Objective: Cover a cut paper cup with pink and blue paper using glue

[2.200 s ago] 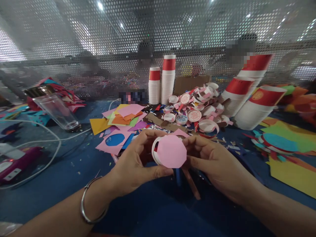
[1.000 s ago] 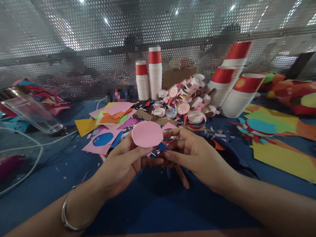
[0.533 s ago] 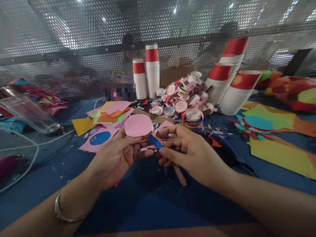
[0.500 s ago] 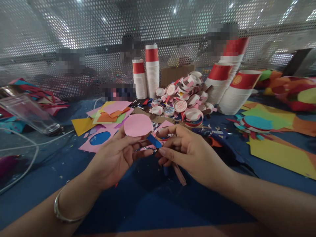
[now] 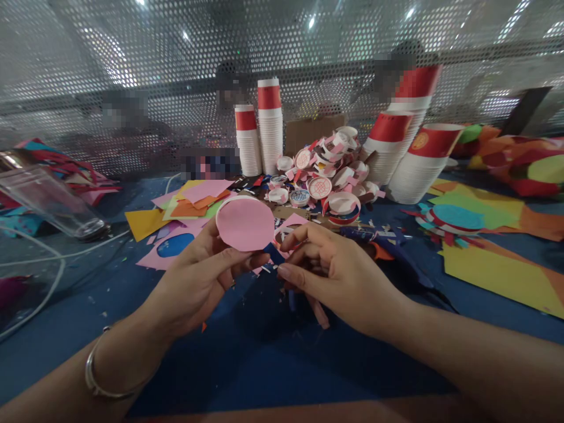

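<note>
My left hand (image 5: 202, 273) is closed on a pink paper disc (image 5: 245, 224), tilted so its flat pink face shows. A pale rim shows along the disc's upper left edge; what lies behind it is hidden. From the disc's lower right edge a small blue strip (image 5: 275, 254) sticks out. My right hand (image 5: 319, 264) pinches the outer end of that strip between thumb and fingers. Under the right hand lies a brownish-pink stick-like piece (image 5: 319, 312), partly covered. Beyond the hands is a pile of cut cup bottoms (image 5: 335, 161) with pink tabs.
Stacked paper cups (image 5: 269, 129) stand behind the pile, with more cup stacks (image 5: 423, 161) to its right. Coloured paper sheets (image 5: 147, 224) lie left. A dark blue glue gun (image 5: 403, 258) and yellow paper (image 5: 489, 273) lie right. A clear container (image 5: 57, 205) and white cable (image 5: 57, 294) are left.
My left hand has tilted the pink disc, so more of its face and its pale upper rim show. The blue strip has turned with it, its end still in my right fingers.
</note>
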`<state>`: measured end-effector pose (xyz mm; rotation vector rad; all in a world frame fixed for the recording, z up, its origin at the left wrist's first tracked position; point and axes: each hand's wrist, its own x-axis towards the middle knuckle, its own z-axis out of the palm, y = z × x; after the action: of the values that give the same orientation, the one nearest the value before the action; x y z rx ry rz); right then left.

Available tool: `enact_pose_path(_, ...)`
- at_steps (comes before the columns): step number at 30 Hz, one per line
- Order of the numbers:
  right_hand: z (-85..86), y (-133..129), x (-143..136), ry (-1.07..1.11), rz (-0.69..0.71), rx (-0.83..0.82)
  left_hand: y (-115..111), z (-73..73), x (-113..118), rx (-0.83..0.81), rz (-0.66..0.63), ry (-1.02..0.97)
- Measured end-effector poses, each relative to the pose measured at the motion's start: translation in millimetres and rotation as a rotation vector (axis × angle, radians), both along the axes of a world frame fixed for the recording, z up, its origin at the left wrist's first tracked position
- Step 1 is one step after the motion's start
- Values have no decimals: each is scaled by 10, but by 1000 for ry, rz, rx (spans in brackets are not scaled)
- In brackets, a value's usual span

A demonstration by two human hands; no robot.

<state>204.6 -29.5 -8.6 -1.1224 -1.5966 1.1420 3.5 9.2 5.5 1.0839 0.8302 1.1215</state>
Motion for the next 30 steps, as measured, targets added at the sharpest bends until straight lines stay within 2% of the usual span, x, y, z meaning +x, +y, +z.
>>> enact_pose_path(4,-6,1,51,-111,-109,141,8,-33,-51,136,-25,157)
enact_pose_path(9,40,-28,90,-150,-231,351,-6,-54,-51,433,-72,387)
enact_pose_path(13,82,-68,94,-215,-293,491,-16,-82,-63,485,-107,507)
enact_pose_path(18,75,-77,85,-238,-298,532,-27,-108,-94,512,-115,555)
enact_pose_path(22,63,-44,89,-222,-285,549,-28,-82,-88,457,-140,480)
enact_pose_path(25,68,1,125,-173,-281,594,16,-38,-101,283,-149,347)
enact_pose_path(28,89,61,195,-179,-283,564,107,5,-156,91,-65,208)
enact_pose_path(30,107,107,252,-212,-280,525,174,26,-206,55,-16,173)
